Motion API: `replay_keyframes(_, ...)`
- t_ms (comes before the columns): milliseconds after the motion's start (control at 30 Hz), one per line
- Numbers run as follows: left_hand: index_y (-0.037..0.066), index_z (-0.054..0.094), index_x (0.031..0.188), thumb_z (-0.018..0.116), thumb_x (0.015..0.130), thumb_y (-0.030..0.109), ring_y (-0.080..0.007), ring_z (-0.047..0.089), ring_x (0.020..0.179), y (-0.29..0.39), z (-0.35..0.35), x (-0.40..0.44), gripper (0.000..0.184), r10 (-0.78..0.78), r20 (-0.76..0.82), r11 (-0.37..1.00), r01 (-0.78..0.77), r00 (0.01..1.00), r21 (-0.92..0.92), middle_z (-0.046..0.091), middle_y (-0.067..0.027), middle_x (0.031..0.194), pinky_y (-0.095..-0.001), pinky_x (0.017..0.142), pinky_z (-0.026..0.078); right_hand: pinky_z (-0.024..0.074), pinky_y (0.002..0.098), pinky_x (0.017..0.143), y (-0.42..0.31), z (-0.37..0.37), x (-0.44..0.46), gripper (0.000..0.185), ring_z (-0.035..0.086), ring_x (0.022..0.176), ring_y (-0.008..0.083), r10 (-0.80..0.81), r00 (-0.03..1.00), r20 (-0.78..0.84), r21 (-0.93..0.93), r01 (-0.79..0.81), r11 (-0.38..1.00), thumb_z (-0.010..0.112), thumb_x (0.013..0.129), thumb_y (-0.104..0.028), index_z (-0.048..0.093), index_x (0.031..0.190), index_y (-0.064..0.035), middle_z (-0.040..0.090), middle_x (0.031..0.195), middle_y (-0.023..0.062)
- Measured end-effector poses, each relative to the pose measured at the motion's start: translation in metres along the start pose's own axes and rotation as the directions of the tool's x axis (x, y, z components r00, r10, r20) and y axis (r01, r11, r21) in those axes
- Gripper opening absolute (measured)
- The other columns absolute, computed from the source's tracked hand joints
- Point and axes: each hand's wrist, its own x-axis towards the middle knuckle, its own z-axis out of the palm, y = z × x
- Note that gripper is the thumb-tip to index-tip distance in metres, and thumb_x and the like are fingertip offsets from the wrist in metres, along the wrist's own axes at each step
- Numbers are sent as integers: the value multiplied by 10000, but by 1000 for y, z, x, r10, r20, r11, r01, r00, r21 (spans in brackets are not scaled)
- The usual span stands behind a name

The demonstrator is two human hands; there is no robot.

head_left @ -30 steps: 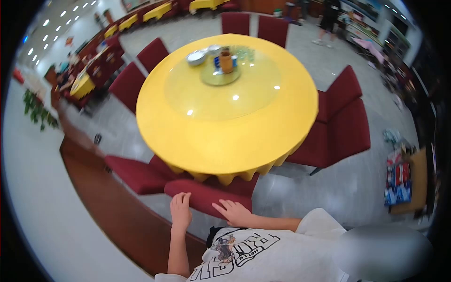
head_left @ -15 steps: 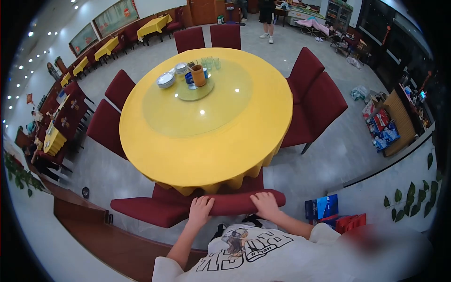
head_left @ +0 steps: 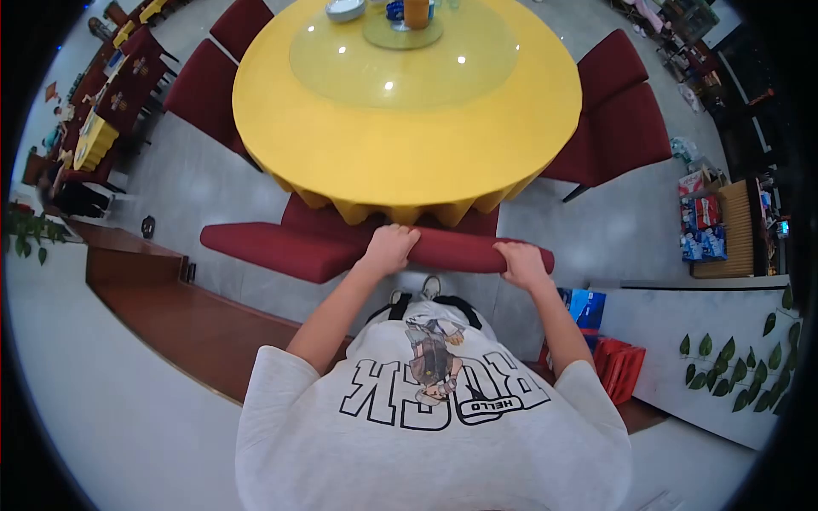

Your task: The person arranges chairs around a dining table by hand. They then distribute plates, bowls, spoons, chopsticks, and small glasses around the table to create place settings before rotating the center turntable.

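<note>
we had the chair [head_left: 460, 251] right in front of us at the near side of the table [head_left: 409, 157], its back toward us and its seat facing the table, the seat running in under the yellow edge. the top of its back, the long axis we saw, lay across our view from left to right, dipping slightly toward the right. our left hand [head_left: 392, 249] was curled over that top near its left end, and our right hand [head_left: 522, 263] was wrapped over its right end, both gripping the back.

on the left a second chair [head_left: 281, 249] stood just beside, its back set at an angle, so that side was tight; whether the two backs touched we could not tell. on the right, bare grey floor [head_left: 550, 223] lay between our chair and a third chair [head_left: 629, 136]. our shoes [head_left: 430, 287] were close behind the back, a blue box [head_left: 590, 309] stood nearby on our right, and a brown ledge [head_left: 162, 285] ran along our left.

the chair was dark red, plain, its back padded and rounded along the top.
</note>
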Motion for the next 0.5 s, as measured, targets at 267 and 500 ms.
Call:
replay_keyframes(267,95,589,880,718,624,120,-276,644,811,34,20,-23,288,71,-44,997,-72,997,-23,650,-92,813,-395,674,521,513,428,783,-6,0,-44,461,650,903,318,42,998,45,-5,-42,999,697,624,-86,637,1080,-115,678,970,127)
replay_keyframes(500,46,595,990,629,715,201,-307,617,799,68,33,-67,318,133,-82,980,-144,988,-137,615,-130,833,-424,682,499,483,439,847,-14,30,-105,477,638,961,297,-26,991,-133,26,29,999,673,614,-36,639,1085,-102,675,987,104)
